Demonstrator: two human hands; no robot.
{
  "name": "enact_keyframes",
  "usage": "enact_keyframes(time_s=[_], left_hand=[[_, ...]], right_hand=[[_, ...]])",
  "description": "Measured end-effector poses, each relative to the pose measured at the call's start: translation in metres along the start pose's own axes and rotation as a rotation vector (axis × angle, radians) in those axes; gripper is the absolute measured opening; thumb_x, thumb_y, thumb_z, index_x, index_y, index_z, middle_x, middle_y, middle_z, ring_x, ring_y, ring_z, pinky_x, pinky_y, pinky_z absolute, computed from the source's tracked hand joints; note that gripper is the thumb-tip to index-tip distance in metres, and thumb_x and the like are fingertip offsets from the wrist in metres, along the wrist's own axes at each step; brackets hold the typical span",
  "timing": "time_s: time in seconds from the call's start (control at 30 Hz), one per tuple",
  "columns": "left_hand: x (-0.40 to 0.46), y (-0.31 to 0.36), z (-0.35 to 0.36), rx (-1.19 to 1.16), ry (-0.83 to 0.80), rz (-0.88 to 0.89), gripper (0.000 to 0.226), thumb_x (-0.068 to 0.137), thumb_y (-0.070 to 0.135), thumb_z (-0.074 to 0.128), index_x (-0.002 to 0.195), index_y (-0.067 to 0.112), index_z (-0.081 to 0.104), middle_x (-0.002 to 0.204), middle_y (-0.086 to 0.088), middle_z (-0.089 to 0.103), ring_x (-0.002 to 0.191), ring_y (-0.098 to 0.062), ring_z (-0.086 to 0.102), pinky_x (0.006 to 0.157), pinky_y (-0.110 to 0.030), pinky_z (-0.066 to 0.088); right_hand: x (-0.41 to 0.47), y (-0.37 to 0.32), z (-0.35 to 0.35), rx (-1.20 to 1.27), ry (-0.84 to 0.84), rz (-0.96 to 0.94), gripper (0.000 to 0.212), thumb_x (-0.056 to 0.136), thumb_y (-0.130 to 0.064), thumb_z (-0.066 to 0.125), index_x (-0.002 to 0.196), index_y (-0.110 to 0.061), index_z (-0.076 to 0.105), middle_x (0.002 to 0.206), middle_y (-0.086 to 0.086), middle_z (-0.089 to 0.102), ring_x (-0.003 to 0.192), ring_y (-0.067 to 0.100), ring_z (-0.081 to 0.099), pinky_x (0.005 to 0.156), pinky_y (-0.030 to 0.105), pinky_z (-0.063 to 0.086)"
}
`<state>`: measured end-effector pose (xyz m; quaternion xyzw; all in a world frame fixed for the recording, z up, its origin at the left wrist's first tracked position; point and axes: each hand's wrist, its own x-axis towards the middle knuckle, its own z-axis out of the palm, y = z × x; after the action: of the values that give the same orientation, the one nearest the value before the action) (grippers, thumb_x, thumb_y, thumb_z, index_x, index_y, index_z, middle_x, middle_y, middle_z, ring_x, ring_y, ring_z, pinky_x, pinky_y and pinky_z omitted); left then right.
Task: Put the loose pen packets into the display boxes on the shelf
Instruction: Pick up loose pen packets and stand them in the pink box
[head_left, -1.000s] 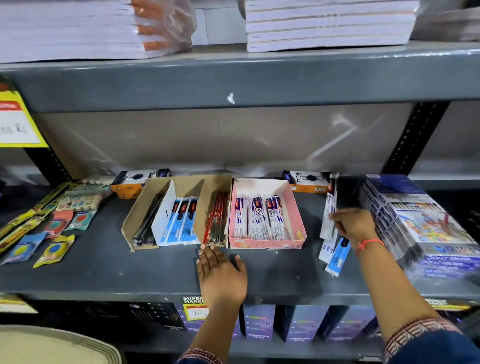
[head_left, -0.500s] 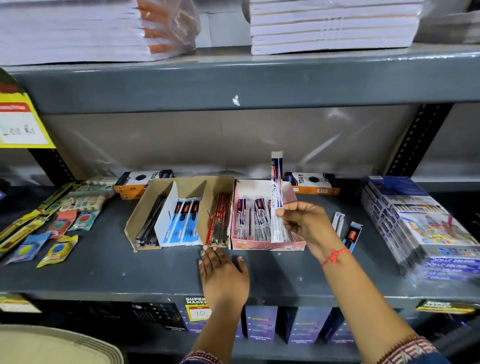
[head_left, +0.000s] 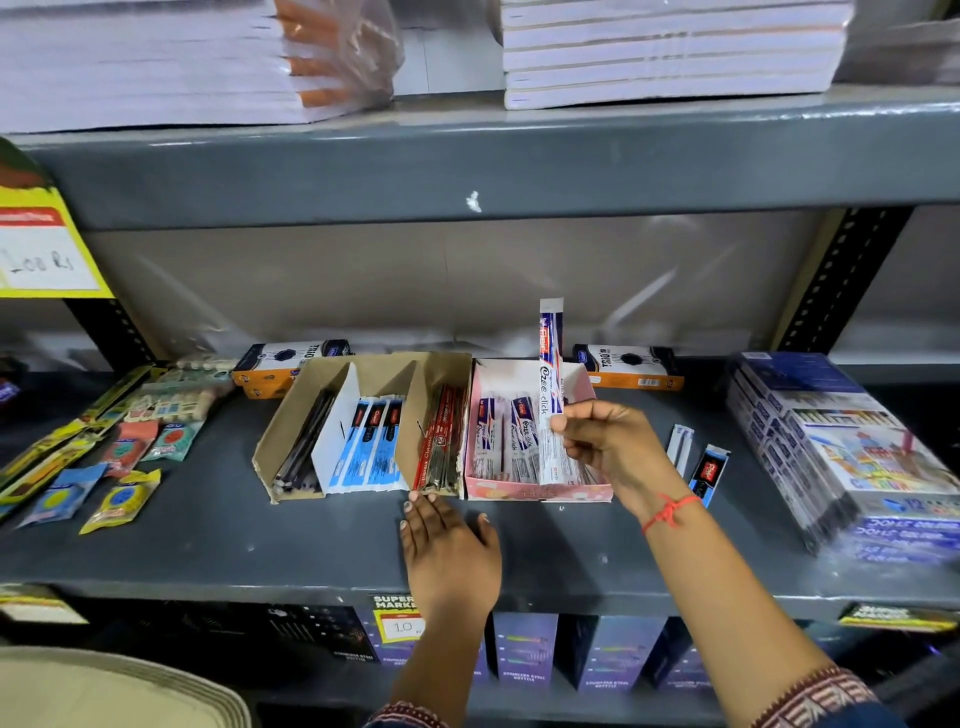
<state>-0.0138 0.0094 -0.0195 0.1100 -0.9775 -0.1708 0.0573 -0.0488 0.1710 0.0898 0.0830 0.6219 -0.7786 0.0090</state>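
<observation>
Since one second ago, we are bringing our right hand from the loose packets at the right side of the shelf over to the pink display box, and now it is carrying one white pen packet. Fingers and thumb are clamped on this packet, which is standing nearly upright with its lower end inside the box, beside the same kind of packets already lying there. Our left hand is staying flat and open on the shelf, fingertips touching the front of the brown divided box, holding nothing. We are judging the task as partly done: this packet is not yet released, and two loose packets are still lying on the shelf, just right of the pink box.
</observation>
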Motion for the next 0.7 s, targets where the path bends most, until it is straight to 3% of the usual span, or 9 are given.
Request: enact_keyframes(time_s=[0.2, 0.23, 0.3, 0.37, 0.5, 0.7], left_hand=[[0.000, 0.000, -0.002, -0.014, -0.026, -0.005, 0.069, 0.096, 0.044, 0.025, 0.143, -0.002, 0.004, 0.155, -0.022, 0.011, 0.144, -0.031, 0.008, 0.118, -0.037, 0.004], [0.000, 0.001, -0.003, -0.016, -0.030, -0.008, 0.070, 0.096, 0.044, 0.025, 0.143, -0.002, 0.002, 0.155, -0.022, 0.010, 0.144, -0.031, 0.008, 0.118, -0.037, 0.003], [0.000, 0.001, -0.004, -0.021, -0.039, -0.015, 0.070, 0.096, 0.044, 0.024, 0.144, -0.001, 0.000, 0.156, -0.021, 0.007, 0.144, -0.030, 0.005, 0.118, -0.037, 0.002], [0.000, 0.002, -0.005, -0.026, -0.046, -0.019, 0.071, 0.096, 0.045, 0.024, 0.144, -0.001, -0.001, 0.156, -0.020, 0.006, 0.145, -0.030, 0.004, 0.118, -0.036, 0.001], [0.000, 0.001, -0.005, -0.030, -0.056, -0.026, 0.070, 0.095, 0.045, 0.023, 0.144, 0.001, -0.002, 0.156, -0.020, 0.006, 0.145, -0.029, 0.003, 0.118, -0.036, 0.001], [0.001, 0.001, -0.004, -0.032, -0.057, -0.031, 0.070, 0.095, 0.044, 0.024, 0.144, 0.000, -0.002, 0.156, -0.019, 0.006, 0.144, -0.029, 0.004, 0.118, -0.037, 0.001]], right_hand=[[0.019, 0.007, -0.012, -0.185, 0.208, 0.107, 0.023, 0.077, 0.006, 0.068, 0.061, -0.009, 0.059, 0.041, 0.001, 0.058, 0.029, 0.004, 0.048, 0.034, 0.011, 0.042], [0.023, 0.008, -0.015, -0.280, 0.252, 0.098, 0.025, 0.077, 0.006, 0.068, 0.060, -0.010, 0.057, 0.047, 0.005, 0.059, 0.033, 0.008, 0.050, 0.036, 0.014, 0.045], [0.033, 0.011, -0.019, -0.577, 0.313, 0.063, 0.026, 0.077, 0.002, 0.067, 0.060, -0.014, 0.055, 0.069, 0.014, 0.066, 0.058, 0.022, 0.060, 0.062, 0.029, 0.058], [0.038, 0.010, -0.017, -0.867, 0.310, 0.047, 0.013, 0.078, -0.002, 0.060, 0.069, -0.011, 0.061, 0.090, 0.018, 0.071, 0.083, 0.030, 0.066, 0.085, 0.039, 0.055], [0.045, 0.010, -0.006, -1.136, 0.264, 0.077, 0.027, 0.085, -0.004, 0.050, 0.110, -0.002, 0.059, 0.111, 0.021, 0.066, 0.102, 0.036, 0.063, 0.086, 0.040, 0.050], [0.051, 0.018, 0.006, -1.291, 0.233, 0.056, 0.031, 0.087, 0.000, 0.039, 0.113, 0.002, 0.055, 0.115, 0.025, 0.062, 0.105, 0.042, 0.061, 0.089, 0.047, 0.051]])
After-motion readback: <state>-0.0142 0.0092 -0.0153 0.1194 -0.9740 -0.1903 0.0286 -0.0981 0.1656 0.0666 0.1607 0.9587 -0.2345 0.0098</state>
